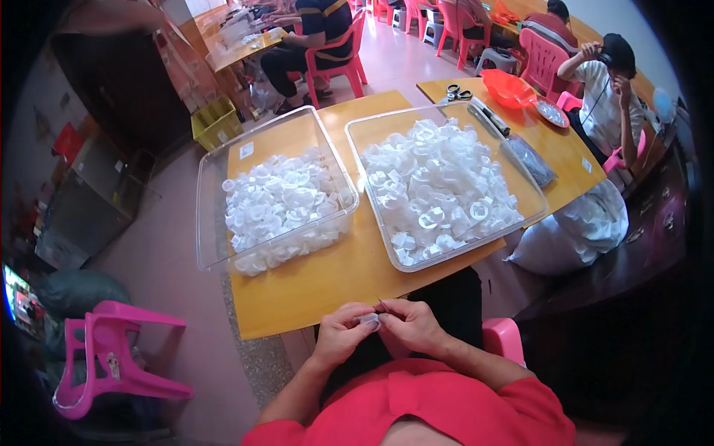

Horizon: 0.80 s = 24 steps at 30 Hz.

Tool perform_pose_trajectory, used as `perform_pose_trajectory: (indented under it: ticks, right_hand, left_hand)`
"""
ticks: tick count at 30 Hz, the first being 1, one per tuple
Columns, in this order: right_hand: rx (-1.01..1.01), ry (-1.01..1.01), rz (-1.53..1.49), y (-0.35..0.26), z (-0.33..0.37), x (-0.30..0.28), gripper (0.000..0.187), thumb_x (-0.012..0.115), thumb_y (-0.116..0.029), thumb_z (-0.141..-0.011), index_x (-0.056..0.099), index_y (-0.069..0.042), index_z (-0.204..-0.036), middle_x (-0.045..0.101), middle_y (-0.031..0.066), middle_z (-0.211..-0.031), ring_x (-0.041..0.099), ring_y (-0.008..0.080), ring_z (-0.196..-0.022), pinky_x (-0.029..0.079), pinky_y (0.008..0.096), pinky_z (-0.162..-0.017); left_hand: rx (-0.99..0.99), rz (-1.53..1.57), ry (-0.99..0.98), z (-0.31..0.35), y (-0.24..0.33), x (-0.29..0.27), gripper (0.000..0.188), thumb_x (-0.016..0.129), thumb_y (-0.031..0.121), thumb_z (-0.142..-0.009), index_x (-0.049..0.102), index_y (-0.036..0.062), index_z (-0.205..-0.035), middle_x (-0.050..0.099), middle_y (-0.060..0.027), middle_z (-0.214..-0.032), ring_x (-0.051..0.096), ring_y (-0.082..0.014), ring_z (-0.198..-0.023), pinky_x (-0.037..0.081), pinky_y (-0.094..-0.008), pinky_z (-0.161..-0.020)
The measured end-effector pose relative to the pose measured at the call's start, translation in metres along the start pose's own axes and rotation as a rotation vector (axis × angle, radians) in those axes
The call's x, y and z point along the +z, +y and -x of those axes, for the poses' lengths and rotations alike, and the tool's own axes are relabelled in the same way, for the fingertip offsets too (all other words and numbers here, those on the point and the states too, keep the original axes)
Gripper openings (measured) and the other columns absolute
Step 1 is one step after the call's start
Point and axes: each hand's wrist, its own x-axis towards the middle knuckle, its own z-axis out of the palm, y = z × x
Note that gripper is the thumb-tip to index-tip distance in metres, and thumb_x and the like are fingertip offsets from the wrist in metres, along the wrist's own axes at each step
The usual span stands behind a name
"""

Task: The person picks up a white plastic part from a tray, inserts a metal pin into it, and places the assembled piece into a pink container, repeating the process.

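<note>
My left hand (342, 332) pinches a small translucent white plastic piece (369, 319) just off the table's near edge, above my lap. Close beside it, my right hand (413, 325) is closed on a thin pointed tool (383, 305), its tip sticking up between the fingers; its exact kind is too small to make out. On the table ahead stand two clear plastic bins, a left bin (203, 210) and a larger right bin (388, 253). Both are heaped with small white plastic parts (439, 178), several of them ring-shaped.
Scissors (457, 94), a red bowl (509, 90) and a plate of small pieces (552, 114) lie on the far right tabletop (576, 175). A white sack (573, 234) leans at right. A pink chair (119, 357) lies at left. Other people sit farther off.
</note>
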Motion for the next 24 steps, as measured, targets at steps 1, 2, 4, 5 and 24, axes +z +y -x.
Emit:
perform_pose_trajectory:
  ticks: [1,2,4,5,24]
  right_hand:
    - [0.078,-0.014,-0.041,-0.001,0.001,-0.003,0.016,0.057,-0.008,-0.086,0.064,-0.001,-0.098,0.063,0.0041,-0.076,0.056,0.0079,-0.072,0.047,0.0238,-0.066]
    - [0.160,-0.029,-0.083,-0.002,0.001,-0.006,0.016,0.056,-0.009,-0.085,0.063,0.001,-0.095,0.061,0.0064,-0.072,0.056,0.0103,-0.068,0.046,0.0262,-0.063]
    - [0.142,-0.047,0.020,-0.002,0.005,0.012,0.015,0.056,-0.008,-0.086,0.064,0.001,-0.095,0.063,0.0023,-0.074,0.055,0.0058,-0.069,0.046,0.0229,-0.063]
    - [0.154,-0.022,0.047,-0.009,0.000,0.013,0.015,0.057,-0.010,-0.085,0.064,0.001,-0.093,0.062,0.0039,-0.072,0.056,0.0071,-0.068,0.047,0.0241,-0.062]
    - [-0.156,-0.116,0.323,-0.013,-0.018,0.021,0.029,0.054,0.005,-0.086,0.057,0.005,-0.115,0.067,0.0142,-0.088,0.067,0.0153,-0.079,0.051,0.0239,-0.071]
  left_hand:
    - [0.021,-0.017,0.006,0.001,-0.003,0.003,0.029,0.062,-0.002,-0.084,0.060,-0.0033,-0.113,0.058,-0.0070,-0.105,0.056,-0.0139,-0.098,0.046,-0.0254,-0.085]
    - [0.037,-0.032,0.014,0.003,-0.005,0.007,0.029,0.062,-0.002,-0.084,0.059,-0.0036,-0.113,0.058,-0.0064,-0.103,0.056,-0.0137,-0.098,0.045,-0.0251,-0.085]
    - [0.086,-0.033,0.027,0.026,0.006,0.003,0.031,0.062,-0.002,-0.084,0.059,-0.0032,-0.114,0.059,-0.0064,-0.104,0.056,-0.0141,-0.098,0.045,-0.0258,-0.086]
    - [0.052,-0.042,0.049,0.024,0.003,0.000,0.031,0.062,-0.002,-0.084,0.059,-0.0026,-0.115,0.059,-0.0067,-0.107,0.056,-0.0151,-0.100,0.045,-0.0269,-0.088]
    - [0.117,0.591,0.106,0.010,0.002,-0.033,0.033,0.055,0.007,-0.091,0.053,-0.0046,-0.122,0.063,-0.0141,-0.105,0.061,-0.0212,-0.094,0.051,-0.0334,-0.082]
